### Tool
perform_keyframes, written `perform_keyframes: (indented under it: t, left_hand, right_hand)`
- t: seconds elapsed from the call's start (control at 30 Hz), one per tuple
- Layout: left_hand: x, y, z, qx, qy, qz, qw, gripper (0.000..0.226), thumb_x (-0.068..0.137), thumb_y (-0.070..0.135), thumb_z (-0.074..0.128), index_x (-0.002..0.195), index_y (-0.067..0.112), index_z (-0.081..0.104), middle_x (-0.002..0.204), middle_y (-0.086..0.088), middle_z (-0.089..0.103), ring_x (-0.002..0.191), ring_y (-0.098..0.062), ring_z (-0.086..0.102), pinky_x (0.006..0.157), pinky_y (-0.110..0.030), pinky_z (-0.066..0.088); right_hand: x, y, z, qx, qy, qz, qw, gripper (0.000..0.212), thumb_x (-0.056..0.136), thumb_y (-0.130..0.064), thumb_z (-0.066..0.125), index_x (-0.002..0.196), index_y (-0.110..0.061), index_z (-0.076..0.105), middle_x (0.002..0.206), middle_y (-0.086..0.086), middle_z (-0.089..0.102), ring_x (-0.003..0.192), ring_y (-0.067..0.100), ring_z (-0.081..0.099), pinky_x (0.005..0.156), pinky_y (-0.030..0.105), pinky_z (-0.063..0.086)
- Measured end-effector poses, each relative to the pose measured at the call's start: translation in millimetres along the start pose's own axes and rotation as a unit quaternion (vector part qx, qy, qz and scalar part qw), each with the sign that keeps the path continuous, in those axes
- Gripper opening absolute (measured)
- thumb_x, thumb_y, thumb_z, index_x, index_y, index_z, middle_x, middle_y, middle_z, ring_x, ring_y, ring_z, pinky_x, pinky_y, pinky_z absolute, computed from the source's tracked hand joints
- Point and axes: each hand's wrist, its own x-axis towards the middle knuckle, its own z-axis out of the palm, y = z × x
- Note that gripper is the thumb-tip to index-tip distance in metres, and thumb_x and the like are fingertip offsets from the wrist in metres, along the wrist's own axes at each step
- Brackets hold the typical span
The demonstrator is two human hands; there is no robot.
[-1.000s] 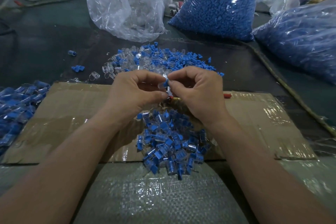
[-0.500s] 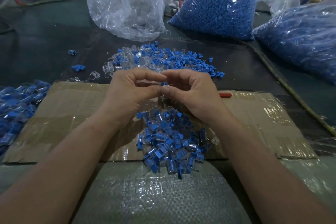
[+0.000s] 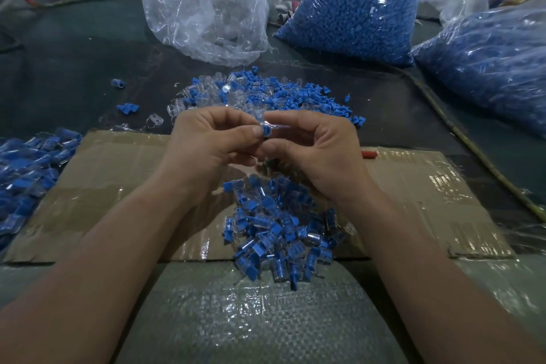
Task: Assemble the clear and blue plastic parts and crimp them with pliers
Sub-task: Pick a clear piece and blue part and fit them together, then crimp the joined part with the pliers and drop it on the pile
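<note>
The left hand [image 3: 212, 145] pinched the blue part [image 3: 266, 130] at its thumb tip; the right hand [image 3: 313, 151] pinched the clear part [image 3: 261, 119], touching it, between both hands' fingertips. Pushing them squarely together, axes aligned, until fully seated would likely prevent a crooked crimp.

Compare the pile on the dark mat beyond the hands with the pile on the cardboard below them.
The far pile holds loose pieces, clear shells and blue plugs lying separate; the near pile holds joined pieces, blue inside clear. The far pile spreads wide and flat on the dark mat; the near pile is heaped tighter on the cardboard, spilling over its near edge. Both are clear and blue plastic.
</note>
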Motion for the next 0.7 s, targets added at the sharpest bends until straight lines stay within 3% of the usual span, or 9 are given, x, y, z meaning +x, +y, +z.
perform_keyframes:
  t: [0.1,0.27,0.37,0.57,0.7]
  left_hand:
    - [0.9,-0.8,-1.6,-0.008,-0.012,-0.024,1.0,0.012,0.06,0.014,0.067,0.07,0.008,0.064,0.06,-0.005,0.068,0.053,-0.013,0.065,0.048,-0.018,0.05]
    - [3.9,-2.0,-3.5,-0.029,-0.033,-0.06,0.997,0.009,0.056,0.013,0.069,0.064,0.01,0.066,0.062,-0.008,0.069,0.054,-0.016,0.066,0.048,-0.019,0.051]
    - [4.8,-2.4,-4.9,-0.037,-0.035,-0.067,0.996,0.006,0.055,0.011,0.069,0.061,0.011,0.068,0.062,-0.008,0.069,0.054,-0.016,0.066,0.048,-0.019,0.051]
    - [4.4,-2.2,-1.8,-0.043,-0.031,-0.085,0.995,0.017,0.053,0.008,0.068,0.068,0.004,0.063,0.058,-0.008,0.067,0.05,-0.015,0.064,0.047,-0.019,0.051]
    - [3.2,-1.6,-1.0,-0.045,-0.021,-0.089,0.995,0.02,0.052,0.007,0.067,0.07,0.002,0.061,0.057,-0.007,0.066,0.049,-0.015,0.063,0.046,-0.019,0.051]
  right_hand:
    - [-0.5,3.0,0.5,-0.052,0.014,-0.061,0.997,0.034,0.072,-0.004,0.073,0.102,-0.018,0.066,0.086,-0.011,0.067,0.083,0.01,0.068,0.076,0.023,0.055]
    - [0.9,7.2,0.6,-0.141,0.027,-0.126,0.982,0.026,0.075,-0.002,0.071,0.101,-0.002,0.069,0.091,-0.004,0.066,0.086,0.008,0.065,0.079,0.02,0.053]
    - [1.1,7.7,-0.3,-0.159,0.029,-0.144,0.976,0.025,0.076,-0.002,0.069,0.1,0.0,0.069,0.092,-0.003,0.065,0.088,0.008,0.064,0.079,0.018,0.052]
    - [1.6,8.8,-1.9,-0.2,0.02,-0.165,0.966,0.025,0.075,-0.001,0.069,0.101,0.0,0.069,0.092,0.009,0.071,0.084,0.015,0.067,0.078,0.03,0.055]
    - [0.8,8.3,-1.1,-0.206,0.013,-0.169,0.964,0.027,0.074,-0.002,0.07,0.101,-0.001,0.069,0.091,0.008,0.071,0.085,0.012,0.065,0.078,0.027,0.054]
